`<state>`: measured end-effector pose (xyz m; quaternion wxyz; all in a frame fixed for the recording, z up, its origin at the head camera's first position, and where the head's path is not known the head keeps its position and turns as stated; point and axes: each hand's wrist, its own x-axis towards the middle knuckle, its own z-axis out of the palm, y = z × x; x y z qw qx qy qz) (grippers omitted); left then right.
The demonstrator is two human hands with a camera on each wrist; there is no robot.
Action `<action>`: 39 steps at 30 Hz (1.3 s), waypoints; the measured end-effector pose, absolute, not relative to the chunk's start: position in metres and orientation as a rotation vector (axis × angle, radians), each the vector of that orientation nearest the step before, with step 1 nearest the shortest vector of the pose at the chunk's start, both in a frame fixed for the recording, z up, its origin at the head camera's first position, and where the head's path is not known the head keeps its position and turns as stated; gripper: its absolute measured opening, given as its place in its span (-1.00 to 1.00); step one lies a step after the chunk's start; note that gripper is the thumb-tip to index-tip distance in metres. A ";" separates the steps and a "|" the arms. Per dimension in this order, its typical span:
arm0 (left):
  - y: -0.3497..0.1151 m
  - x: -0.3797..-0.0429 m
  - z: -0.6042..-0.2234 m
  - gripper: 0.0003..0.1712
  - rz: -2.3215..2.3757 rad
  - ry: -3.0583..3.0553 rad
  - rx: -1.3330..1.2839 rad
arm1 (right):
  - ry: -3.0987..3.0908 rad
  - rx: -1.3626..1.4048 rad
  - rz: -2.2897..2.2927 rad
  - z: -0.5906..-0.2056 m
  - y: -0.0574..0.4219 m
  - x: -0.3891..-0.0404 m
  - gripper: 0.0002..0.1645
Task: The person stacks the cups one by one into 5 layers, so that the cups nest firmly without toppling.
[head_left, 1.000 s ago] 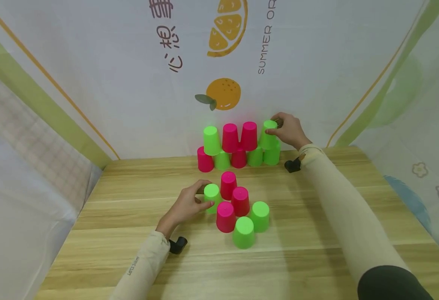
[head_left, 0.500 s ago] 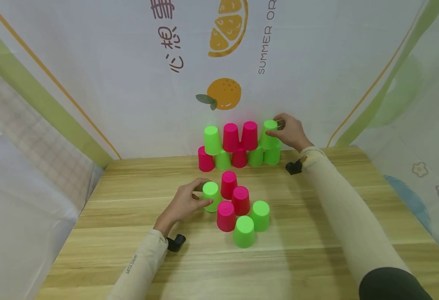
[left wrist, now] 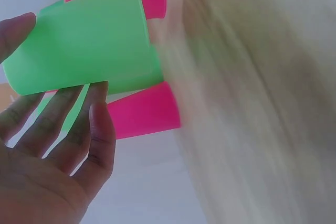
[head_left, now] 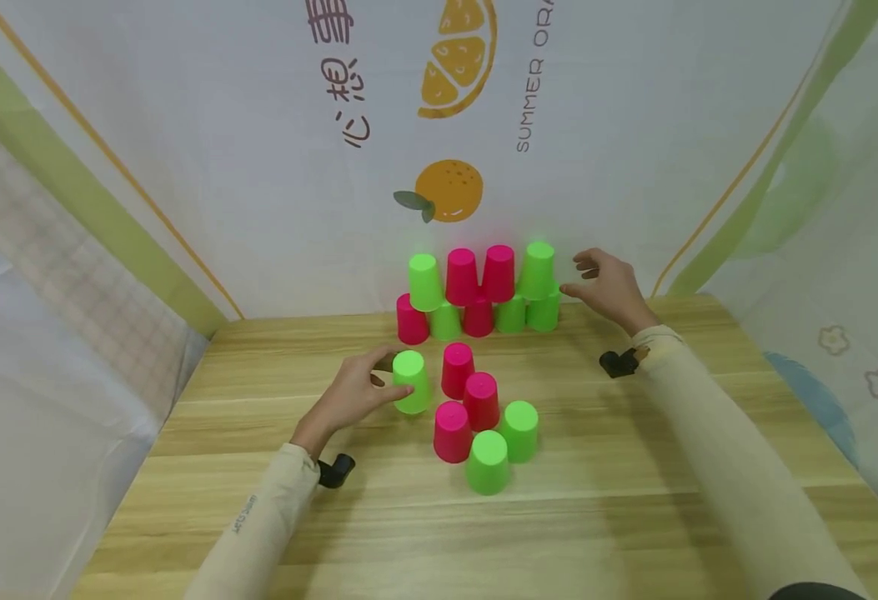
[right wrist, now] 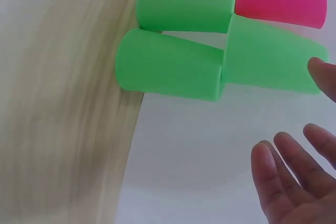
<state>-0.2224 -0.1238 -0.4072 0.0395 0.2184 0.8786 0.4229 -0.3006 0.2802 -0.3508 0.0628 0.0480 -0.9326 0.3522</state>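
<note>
Soft, even light; faint shadow on the table [head_left: 574, 533] toward four o'clock; left wrist view blurred toward three

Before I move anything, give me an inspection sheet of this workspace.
Surface: wood-grain tabletop, with cups standing on it.
Job's things: a two-row stack at the back, four upside-down cups over five; in front, three pink cups and two green cups, also upside down.
Clutter: nothing seen.
Hands: the left hand holds a green cup; the right hand is beside the stack's right end, holding nothing.
Cables: nothing seen.
Surroundings: white cloth behind the table, printed with an orange; more cloth at both sides.
</note>
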 end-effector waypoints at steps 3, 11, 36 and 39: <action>-0.123 -0.225 -0.402 -0.35 1.296 2.697 0.678 | -2.834 0.173 1.033 -0.355 0.286 -0.291 -0.29; -0.117 -0.236 -0.382 -0.38 1.273 2.702 0.707 | -2.842 0.357 0.980 -0.371 0.283 -0.263 -0.41; -0.091 -0.287 -0.310 -0.37 1.306 2.788 0.839 | -2.869 1.054 1.487 -0.416 0.239 -0.197 -0.46; -0.086 -0.296 -0.296 -0.37 1.328 2.801 0.826 | -2.845 1.065 1.540 -0.420 0.237 -0.193 -0.46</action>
